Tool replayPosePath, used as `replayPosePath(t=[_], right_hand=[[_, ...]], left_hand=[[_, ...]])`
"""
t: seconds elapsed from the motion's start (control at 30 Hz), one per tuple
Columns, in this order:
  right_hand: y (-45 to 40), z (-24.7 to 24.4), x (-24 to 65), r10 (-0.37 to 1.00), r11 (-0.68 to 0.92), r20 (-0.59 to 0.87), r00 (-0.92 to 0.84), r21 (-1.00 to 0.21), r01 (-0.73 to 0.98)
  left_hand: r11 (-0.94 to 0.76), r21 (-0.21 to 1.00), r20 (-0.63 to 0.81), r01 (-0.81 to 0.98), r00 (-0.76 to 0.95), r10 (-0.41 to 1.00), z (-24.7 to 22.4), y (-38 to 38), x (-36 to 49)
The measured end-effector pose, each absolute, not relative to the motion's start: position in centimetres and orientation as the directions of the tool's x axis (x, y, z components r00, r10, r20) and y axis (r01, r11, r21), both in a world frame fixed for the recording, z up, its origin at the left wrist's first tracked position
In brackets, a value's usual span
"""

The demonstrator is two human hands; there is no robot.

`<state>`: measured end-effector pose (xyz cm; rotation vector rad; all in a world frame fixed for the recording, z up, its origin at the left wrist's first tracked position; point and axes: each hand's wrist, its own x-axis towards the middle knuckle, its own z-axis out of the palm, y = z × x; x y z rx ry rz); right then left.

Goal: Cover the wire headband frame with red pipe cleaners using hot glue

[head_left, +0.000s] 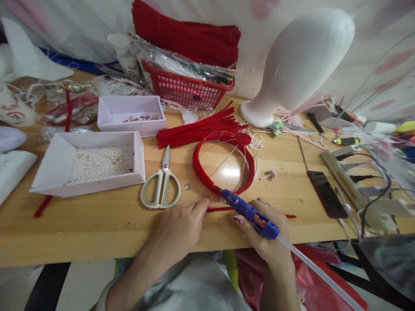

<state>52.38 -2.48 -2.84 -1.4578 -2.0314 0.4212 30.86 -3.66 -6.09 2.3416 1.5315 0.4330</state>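
Observation:
My right hand [272,235] is wrapped round a blue hot glue gun [248,211], whose nozzle points up and left. A long clear glue stick [320,272] trails from its back end. Close under the gun, a thin red pipe cleaner [218,209] lies along the table, and the closed fingers of my left hand [181,226] pinch its left end. Just beyond the nozzle sits a red fuzzy ring [198,166] with thin wires across it and a red disc [243,138] on its far side. The nozzle overlaps the ring's near edge; whether they touch I cannot tell.
White-handled scissors [161,185] lie left of the ring, beside a white box of pearl beads [139,160]. Behind are a bundle of red pipe cleaners [197,128], a red basket [191,88] and a white mannequin head [301,60]. A phone [327,194] and power strip [356,194] lie right.

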Motion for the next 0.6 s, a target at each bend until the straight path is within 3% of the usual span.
replayPosePath(t=[0.6], right_hand=[[-2.98, -2.45, 52.52, 0.942, 0.324, 0.263, -0.211, -0.536, 0.78]], left_hand=[[-0.395, 0.425, 0.128, 0.815, 0.377, 0.917, -6.78, -3.78, 30.93]])
